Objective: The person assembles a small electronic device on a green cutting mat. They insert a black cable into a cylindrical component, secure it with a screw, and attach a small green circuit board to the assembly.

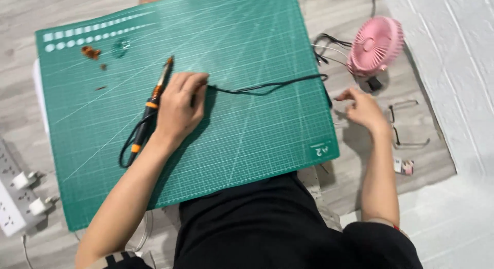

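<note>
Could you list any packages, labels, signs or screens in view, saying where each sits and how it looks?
Small packet: on the floor right of the cutting mat, near the right forearm; rectangular, white with reddish print.
Printed size mark: mat's near right corner; pale characters on green.
No screens or signs.

A green cutting mat [247, 145] with a white grid lies on a pale wood-grain floor [20, 22]. Near its far left corner sit a few small brown scraps [91, 52]. Off the mat's right edge stands a small pink fan [375, 45] with thin wires [327, 45] beside it. A pair of thin-framed glasses [406, 122] lies further right — next to a white textured sheet [453, 68]. A small printed packet [404, 166] lies below the glasses. At the left edge, a white power strip [13, 197] holds two white plugs.
</note>
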